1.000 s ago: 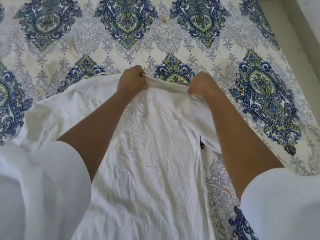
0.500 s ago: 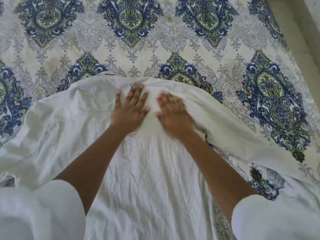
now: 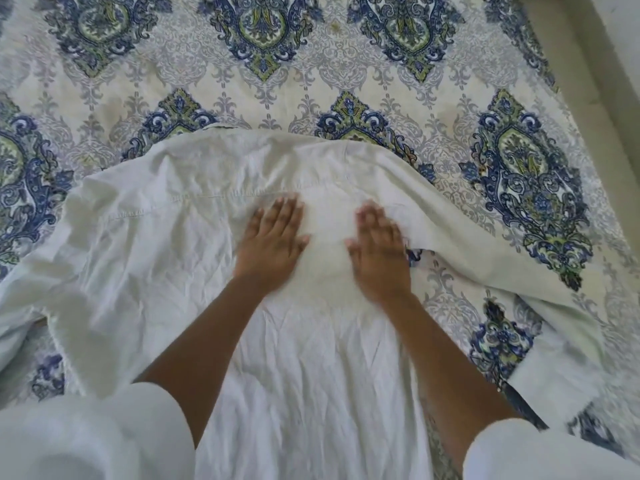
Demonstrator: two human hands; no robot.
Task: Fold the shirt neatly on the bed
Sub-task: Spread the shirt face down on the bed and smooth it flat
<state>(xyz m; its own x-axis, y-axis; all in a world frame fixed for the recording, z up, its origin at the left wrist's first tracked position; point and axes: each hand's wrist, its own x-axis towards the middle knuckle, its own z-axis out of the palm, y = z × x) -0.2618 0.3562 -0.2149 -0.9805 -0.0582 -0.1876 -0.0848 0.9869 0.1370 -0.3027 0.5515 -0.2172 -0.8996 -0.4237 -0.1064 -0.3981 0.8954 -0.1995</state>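
Nearest the camera, two white sleeve ends are seen at the bottom corners, the person's left sleeve (image 3: 86,441) and right sleeve (image 3: 547,455), from which bare forearms are stretched forward. Between and beneath the forearms a white shirt (image 3: 311,393) is spread flat on the patterned bedspread (image 3: 311,71), its creased body running away from the viewer.

The left hand (image 3: 272,237) is laid palm down on the upper part of the shirt, fingers straight and close together, with nothing grasped. The right hand (image 3: 379,247) is laid flat near it in the same way, fingers extended and slightly blurred. A strip of cloth is left bare between the two hands.

Just beyond the left fingertips a stitched yoke seam (image 3: 207,197) is seen crossing the shirt from the left. One shirt arm (image 3: 485,261) is stretched out to the right and bent back toward the viewer, ending in a cuff (image 3: 554,382). The other side of the garment is spread toward the left edge of the view.

Beyond the shirt's rounded, rumpled far edge the bedspread is exposed, cream with blue and green medallions. At the far right a pale strip (image 3: 609,81) is seen beside the bed; what it is cannot be told.
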